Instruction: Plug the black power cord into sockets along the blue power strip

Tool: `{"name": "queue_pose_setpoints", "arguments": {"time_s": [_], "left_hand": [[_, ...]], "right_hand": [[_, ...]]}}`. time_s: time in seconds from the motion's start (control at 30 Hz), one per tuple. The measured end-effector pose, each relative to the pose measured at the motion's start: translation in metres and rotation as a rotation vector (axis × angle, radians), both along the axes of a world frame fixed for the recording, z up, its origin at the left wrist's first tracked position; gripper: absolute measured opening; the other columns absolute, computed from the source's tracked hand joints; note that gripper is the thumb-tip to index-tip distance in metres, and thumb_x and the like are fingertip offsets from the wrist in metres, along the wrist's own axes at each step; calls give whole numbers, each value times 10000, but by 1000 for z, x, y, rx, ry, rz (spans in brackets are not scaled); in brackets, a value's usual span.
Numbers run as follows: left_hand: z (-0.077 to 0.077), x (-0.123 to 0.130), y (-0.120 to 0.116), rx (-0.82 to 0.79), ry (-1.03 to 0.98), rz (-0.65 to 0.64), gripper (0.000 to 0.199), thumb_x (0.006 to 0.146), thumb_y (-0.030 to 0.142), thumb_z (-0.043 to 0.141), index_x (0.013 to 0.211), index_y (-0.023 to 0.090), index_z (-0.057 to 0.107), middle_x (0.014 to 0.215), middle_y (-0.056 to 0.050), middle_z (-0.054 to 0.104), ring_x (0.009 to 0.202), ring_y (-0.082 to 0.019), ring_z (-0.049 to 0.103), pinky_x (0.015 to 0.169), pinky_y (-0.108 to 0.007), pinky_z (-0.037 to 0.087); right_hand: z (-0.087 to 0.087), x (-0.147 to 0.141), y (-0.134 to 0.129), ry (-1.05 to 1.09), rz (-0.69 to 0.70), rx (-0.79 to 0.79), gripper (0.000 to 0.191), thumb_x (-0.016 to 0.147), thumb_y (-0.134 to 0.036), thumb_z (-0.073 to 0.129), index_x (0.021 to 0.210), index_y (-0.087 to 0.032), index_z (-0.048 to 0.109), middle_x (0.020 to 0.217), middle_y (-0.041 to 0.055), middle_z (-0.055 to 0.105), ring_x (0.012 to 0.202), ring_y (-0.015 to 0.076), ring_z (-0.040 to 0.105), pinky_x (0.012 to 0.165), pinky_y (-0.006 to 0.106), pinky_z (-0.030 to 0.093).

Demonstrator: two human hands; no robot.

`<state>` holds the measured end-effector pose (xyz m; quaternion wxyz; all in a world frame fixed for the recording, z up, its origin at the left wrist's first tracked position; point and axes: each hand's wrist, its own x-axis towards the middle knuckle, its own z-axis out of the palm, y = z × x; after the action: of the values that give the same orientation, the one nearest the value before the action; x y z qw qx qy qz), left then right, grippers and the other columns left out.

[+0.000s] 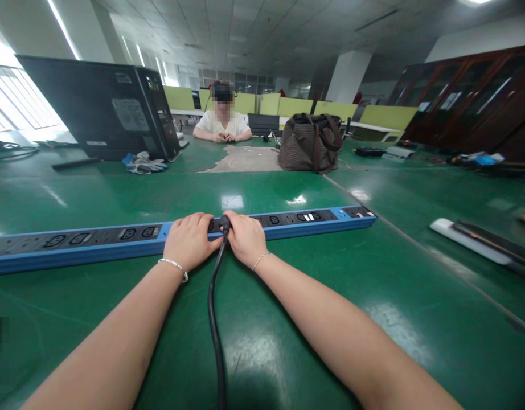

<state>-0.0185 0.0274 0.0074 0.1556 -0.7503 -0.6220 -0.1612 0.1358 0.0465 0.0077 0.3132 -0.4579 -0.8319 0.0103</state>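
Pale ceiling panels and columns point(351, 74) stretch back over an office, with dark wooden cabinets point(467, 102) along the right. From my remote view, a glossy green table point(373, 262) fills the foreground, bearing a computer tower point(91, 114), a brown bag point(305, 142) and gloves point(143, 163); a co-worker point(222, 124) sits opposite. Across it lies a long blue power strip point(158, 246). I see the left hand point(189, 239) clasped over the strip, thumb stretched toward the plug; the right hand point(247, 239) has fingers closed about the black plug point(225, 224), its cable point(214, 319) trailing nearer. I judge this as working the plug at a socket, which calls for steady bracing and straight alignment; I cannot tell how deeply it sits.
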Motion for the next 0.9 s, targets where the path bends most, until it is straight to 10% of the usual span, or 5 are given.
{"name": "queue_pose_setpoints", "arguments": {"time_s": [0.9], "left_hand": [[-2, 4, -1, 52, -11, 10, 490, 775, 510, 516, 1110, 155, 554, 1109, -116, 630, 1051, -286, 571, 878, -395, 397]], "right_hand": [[-1, -3, 1, 69, -61, -57, 288, 901, -213, 444, 1161, -211, 569, 1043, 50, 678, 999, 198, 587, 907, 315, 400]]}}
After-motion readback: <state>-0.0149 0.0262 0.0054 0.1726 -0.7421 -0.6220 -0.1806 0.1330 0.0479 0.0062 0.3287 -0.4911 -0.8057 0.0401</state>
